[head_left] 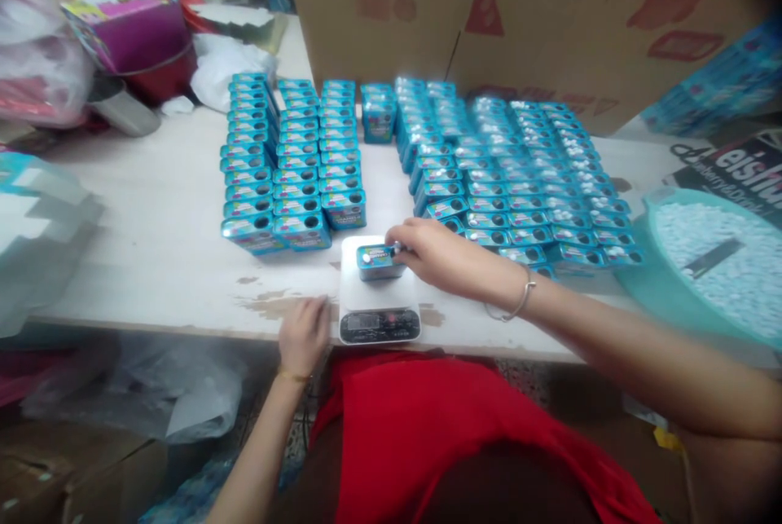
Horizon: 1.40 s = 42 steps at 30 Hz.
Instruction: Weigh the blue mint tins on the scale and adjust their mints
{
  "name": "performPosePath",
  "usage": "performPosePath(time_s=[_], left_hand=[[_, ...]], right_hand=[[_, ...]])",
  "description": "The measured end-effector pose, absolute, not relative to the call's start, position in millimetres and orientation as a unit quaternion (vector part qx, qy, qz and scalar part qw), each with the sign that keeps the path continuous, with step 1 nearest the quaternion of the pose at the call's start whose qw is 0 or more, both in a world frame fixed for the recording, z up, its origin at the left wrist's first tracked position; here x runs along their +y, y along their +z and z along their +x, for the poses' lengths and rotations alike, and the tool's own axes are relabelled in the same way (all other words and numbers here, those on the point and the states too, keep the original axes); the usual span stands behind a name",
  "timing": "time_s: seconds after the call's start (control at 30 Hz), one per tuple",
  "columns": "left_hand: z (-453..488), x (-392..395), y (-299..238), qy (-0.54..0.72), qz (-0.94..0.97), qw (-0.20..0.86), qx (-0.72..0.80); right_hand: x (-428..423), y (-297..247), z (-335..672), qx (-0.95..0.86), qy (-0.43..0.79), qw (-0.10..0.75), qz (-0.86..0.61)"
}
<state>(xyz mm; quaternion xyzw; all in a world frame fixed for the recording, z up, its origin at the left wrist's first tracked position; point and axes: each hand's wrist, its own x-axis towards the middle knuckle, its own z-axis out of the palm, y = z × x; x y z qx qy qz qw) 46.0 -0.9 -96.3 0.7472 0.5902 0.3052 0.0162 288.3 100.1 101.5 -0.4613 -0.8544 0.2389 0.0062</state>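
A small blue printed tin (377, 262) stands on a white digital kitchen scale (372, 296), a white pellet lying on its top. My right hand (421, 251) reaches in from the right, thumb and fingers pinched together at the tin's right end, by its opening. What the fingertips hold is too small and blurred to make out. My left hand (304, 332) rests at the table edge, left of the scale, with its fingers loosely curled and nothing seen in them. The scale's dark display panel (380, 325) faces me.
Rows of blue tins stand at the left (293, 173) and right (513, 182), many right-hand ones with white pellets on top. A turquoise basin (648, 296) of white pellets, holding a flat strip, is at the right. A large cardboard box (519, 11) stands behind.
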Motion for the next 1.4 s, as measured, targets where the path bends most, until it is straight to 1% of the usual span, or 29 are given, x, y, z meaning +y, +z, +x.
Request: performPosePath(time_s=[0.1,0.17,0.2,0.27,0.33,0.4,0.47,0.5,0.57,0.67,0.83,1.03,1.27,1.4], left_hand=[[46.6,-1.0,-97.4,0.306,0.745,0.017,0.593],[47.2,-1.1,-97.6,0.302,0.743,0.021,0.597],[47.5,-1.1,-97.4,0.299,0.741,0.023,0.601],[48.1,-1.4,-97.0,0.294,0.737,0.030,0.607],[48.6,-1.8,-96.4,0.290,0.733,0.040,0.614],[49.1,-2.3,-96.0,0.285,0.728,0.050,0.622],[49.4,-2.5,-95.7,0.280,0.725,0.056,0.627],[49.5,-2.6,-95.6,0.278,0.724,0.057,0.628],[49.5,-2.6,-95.6,0.276,0.726,0.052,0.628],[49.3,-2.3,-95.8,0.274,0.729,0.042,0.626],[50.2,-1.6,-95.8,0.280,0.729,0.037,0.624],[50.4,-1.6,-94.0,0.277,0.724,0.053,0.630],[50.4,-1.0,-94.0,0.284,0.729,0.032,0.622],[50.8,-0.8,-94.4,0.288,0.732,0.024,0.617]], right_hand=[[101.8,103.9,285.4,-0.858,0.228,-0.003,-0.461],[104.7,104.1,286.0,-0.857,0.226,0.012,-0.463],[106.3,103.9,287.7,-0.854,0.231,0.032,-0.465],[109.0,103.1,294.3,-0.833,0.264,0.097,-0.476],[109.6,101.9,304.9,-0.779,0.353,0.169,-0.490],[107.5,99.7,317.6,-0.685,0.483,0.215,-0.501],[103.1,96.0,330.1,-0.581,0.598,0.231,-0.501],[100.5,93.7,335.5,-0.540,0.634,0.232,-0.502],[95.3,89.4,343.3,-0.499,0.666,0.223,-0.508],[90.3,85.8,347.6,-0.514,0.649,0.199,-0.525],[92.6,87.2,340.7,-0.610,0.559,0.171,-0.535],[101.4,90.2,320.2,-0.721,0.438,0.174,-0.509],[106.0,95.9,297.1,-0.818,0.303,0.111,-0.475],[106.2,96.5,294.4,-0.840,0.277,0.097,-0.456]])
